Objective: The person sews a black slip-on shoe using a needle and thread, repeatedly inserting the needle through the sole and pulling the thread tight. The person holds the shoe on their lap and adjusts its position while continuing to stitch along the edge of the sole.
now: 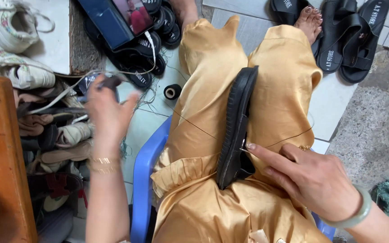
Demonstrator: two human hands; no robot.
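A: What sits farthest left?

B: A brown wooden desk along the edge, with white sneakers above it and a heap of shoes in beige, brown and black just beside it. A white cord trails over the heap.

A: Any packages or labels there?

B: At the top, a dark blue flat box leans over a row of black sandals, with a phone showing a reddish screen lying on it. The sandals carry small white lettering on their straps. A small black spool of thread stands on the pale floor tiles, near the knee.

A: And the left hand?

B: The left hand is raised over the shoe heap, blurred, fingers curled narrow around something dark at the fingertips; I cannot tell what. A thin dark thread crosses the gold trousers from that side toward the shoe.

A: Where is the shoe?

B: A black sandal stands on edge between the thighs, sole facing left, the person seated on a blue plastic chair.

A: The right hand?

B: The right hand has its grip pinched shut on a thin needle at the sandal's rim, index finger stretched out. A pale green bangle circles the wrist.

A: Farther right?

B: More black sandals with white lettering lie on the tiles beside a bare foot, then rough grey concrete.
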